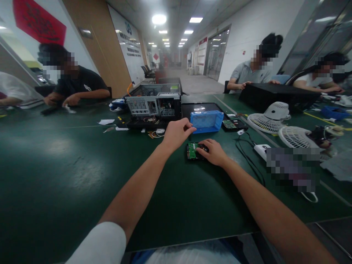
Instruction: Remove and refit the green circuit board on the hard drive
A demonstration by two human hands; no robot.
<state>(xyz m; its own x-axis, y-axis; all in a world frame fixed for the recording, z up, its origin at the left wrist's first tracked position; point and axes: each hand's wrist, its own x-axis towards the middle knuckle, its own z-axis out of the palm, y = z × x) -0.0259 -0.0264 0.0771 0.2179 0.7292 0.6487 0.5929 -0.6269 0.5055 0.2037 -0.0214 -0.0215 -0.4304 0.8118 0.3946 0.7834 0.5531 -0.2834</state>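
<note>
My right hand (213, 152) grips a hard drive (191, 151) from its right side. The drive lies on the green table (104, 190) with its green circuit board facing up. Thumb and fingers of my left hand (178, 134) are pinched together, just above and to the left of the drive. Whatever is in that pinch is too small to make out. Right behind my hands stands a blue plastic bin (206, 126), close to my left fingertips. A second circuit-board device (235, 125) lies to the right of the bin.
An opened computer case (154, 104) stands beyond my left hand, a black panel (202, 107) behind the bin. To the right are a power strip (261, 148) with black cable and white fan parts (265, 122). Co-workers sit across the table; one handles a black case (275, 96).
</note>
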